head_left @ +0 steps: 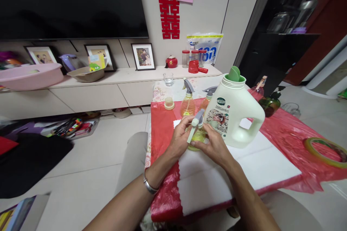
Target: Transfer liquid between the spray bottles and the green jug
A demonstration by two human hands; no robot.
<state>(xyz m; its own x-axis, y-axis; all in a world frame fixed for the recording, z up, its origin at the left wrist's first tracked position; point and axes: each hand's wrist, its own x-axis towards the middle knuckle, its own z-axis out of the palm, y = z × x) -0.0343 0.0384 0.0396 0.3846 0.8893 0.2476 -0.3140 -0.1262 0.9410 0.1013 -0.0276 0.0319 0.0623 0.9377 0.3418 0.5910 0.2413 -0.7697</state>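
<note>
Both hands are wrapped around a small yellow-green spray bottle (197, 134) with a grey and pale green trigger head, over the white sheet (244, 166) on the red-covered table (165, 130). My left hand (181, 139) grips the bottle's left side near the trigger. My right hand (214, 146) cups its right side and base. A large white detergent jug (238, 115) with a green cap stands just behind my right hand.
Two more spray bottles (187, 101) stand behind, along with a small cap (169, 103) and a glass (168, 78). A tape roll (325, 151) lies at the table's right. A green-tinted glass bottle (269, 104) lies behind the jug. Cabinet with photo frames and a pink basin (29, 75) lines the wall.
</note>
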